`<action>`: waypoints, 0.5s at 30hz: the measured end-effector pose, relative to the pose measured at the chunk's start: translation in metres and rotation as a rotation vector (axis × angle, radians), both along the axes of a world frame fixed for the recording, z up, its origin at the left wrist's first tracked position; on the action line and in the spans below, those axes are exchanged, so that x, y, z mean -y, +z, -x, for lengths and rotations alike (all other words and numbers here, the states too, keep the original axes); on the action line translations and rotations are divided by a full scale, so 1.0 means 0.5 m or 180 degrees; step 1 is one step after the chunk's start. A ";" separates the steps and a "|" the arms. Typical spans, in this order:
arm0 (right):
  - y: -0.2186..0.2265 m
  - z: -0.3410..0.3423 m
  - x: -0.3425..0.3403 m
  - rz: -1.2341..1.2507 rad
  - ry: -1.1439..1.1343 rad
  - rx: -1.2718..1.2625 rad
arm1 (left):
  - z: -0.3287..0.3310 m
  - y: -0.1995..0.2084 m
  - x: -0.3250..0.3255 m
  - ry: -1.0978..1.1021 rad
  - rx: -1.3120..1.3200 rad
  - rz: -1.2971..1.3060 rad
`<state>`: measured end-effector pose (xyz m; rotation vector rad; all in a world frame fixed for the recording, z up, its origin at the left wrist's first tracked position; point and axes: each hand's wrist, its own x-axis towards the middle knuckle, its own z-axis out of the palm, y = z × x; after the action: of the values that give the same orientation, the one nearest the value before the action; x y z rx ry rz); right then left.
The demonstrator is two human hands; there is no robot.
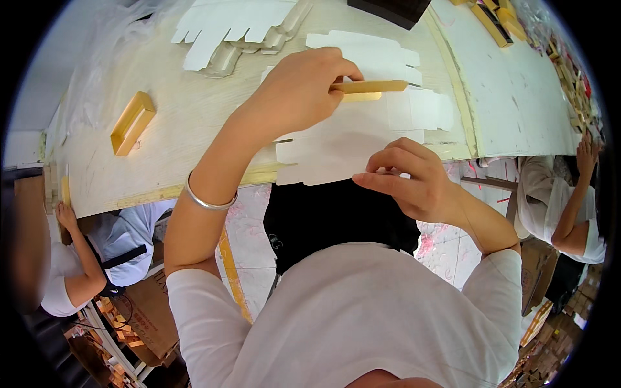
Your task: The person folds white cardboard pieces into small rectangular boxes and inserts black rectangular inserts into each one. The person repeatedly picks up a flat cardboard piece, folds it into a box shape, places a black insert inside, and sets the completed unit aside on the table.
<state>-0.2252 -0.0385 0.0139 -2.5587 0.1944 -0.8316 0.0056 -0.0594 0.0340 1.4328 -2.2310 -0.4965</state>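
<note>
Flat white die-cut cardboard blanks (333, 145) lie in front of me, their near edge reaching past the table's edge. Over them, my left hand (301, 90) pinches one end of a narrow gold cardboard piece (375, 86), which points to the right. Whether that piece is a strip or a folded box side cannot be told from this angle. My right hand (414, 178) is at the blanks' near edge with fingers curled; thumb and forefinger appear closed on that edge. An open, narrow gold box (133, 124) rests on the table to the left.
A stack of white cardboard blanks (239, 29) lies at the back left, near clear plastic film (103, 58). A dark box (390, 10) stands at the back. More gold boxes (498, 22) are at the far right. Other people's hands (66, 216) show at both sides.
</note>
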 end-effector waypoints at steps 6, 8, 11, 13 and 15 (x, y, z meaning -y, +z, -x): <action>0.018 -0.027 0.013 -0.0468 -0.0463 -0.0168 | -0.006 -0.005 0.013 0.0081 -0.0051 -0.0376; 0.003 -0.041 0.022 -0.0016 -0.0768 -0.0258 | -0.004 -0.003 0.012 0.0078 -0.0049 -0.0359; -0.007 -0.057 0.038 0.0319 -0.0810 -0.0364 | -0.007 -0.007 0.009 0.0127 -0.0309 -0.0267; -0.008 -0.055 0.032 0.0488 -0.0849 -0.0419 | -0.001 -0.007 -0.009 0.0184 -0.0657 -0.0031; -0.009 -0.050 0.033 0.0769 -0.0822 -0.0463 | -0.006 0.027 -0.039 0.0235 0.0060 0.0952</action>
<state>-0.2001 -0.0552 0.0096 -2.8659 0.5066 -0.8017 0.0088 -0.0399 0.0474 1.3595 -2.1485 -0.1180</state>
